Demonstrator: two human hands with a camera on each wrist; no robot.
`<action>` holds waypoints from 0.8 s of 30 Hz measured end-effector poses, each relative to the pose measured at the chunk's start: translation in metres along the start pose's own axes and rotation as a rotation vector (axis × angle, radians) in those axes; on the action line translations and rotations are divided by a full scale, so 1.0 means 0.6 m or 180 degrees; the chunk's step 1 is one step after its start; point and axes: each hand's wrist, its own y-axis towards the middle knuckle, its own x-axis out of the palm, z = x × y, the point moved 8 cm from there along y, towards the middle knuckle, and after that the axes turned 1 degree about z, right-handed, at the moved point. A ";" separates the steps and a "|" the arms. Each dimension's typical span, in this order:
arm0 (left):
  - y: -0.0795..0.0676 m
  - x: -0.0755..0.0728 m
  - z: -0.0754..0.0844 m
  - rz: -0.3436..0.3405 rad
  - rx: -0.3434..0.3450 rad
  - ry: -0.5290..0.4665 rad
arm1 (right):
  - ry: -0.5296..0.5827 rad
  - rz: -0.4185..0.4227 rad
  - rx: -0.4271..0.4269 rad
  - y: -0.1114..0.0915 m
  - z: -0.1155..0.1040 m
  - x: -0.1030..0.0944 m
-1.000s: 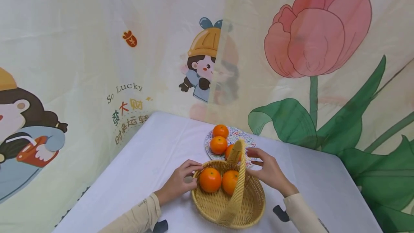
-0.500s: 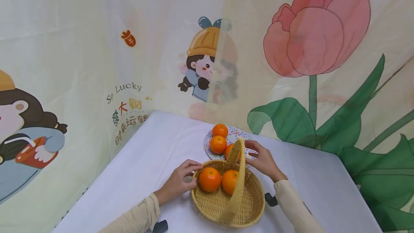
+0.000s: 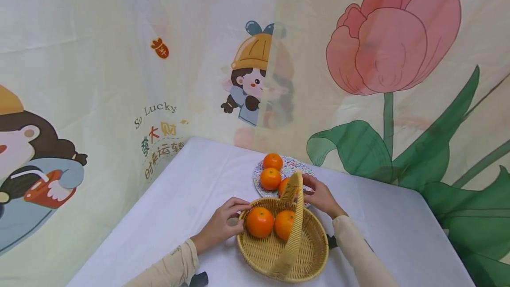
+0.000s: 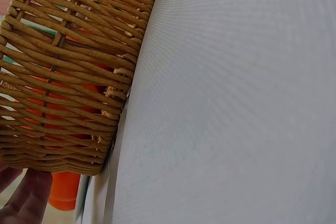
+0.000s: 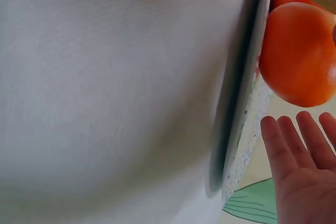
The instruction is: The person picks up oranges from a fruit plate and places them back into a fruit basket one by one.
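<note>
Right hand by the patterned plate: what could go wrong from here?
1. The nearest orange might roll: the right hand has its four fingers extended in its wrist view, not wrapped round the fruit, so a nudge could shift it on the patterned plate.
2. The woven basket handle arches partly across that orange in the head view, so the fruit could bump it if lifted toward the basket.
</note>
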 end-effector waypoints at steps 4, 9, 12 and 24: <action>-0.001 0.000 0.004 0.0012 0.0067 -0.0010 | 0.0083 -0.0156 0.0013 0.004 0.008 0.012; -0.001 0.002 0.015 0.0038 0.0101 0.0083 | -0.0003 -0.0205 -0.0012 0.009 0.013 0.022; 0.002 0.000 0.033 0.0052 0.0087 0.0044 | -0.0003 -0.0193 -0.0022 0.012 0.016 0.027; 0.003 -0.002 0.020 0.0019 -0.0027 0.0026 | -0.0091 -0.0192 -0.0001 0.021 0.015 0.033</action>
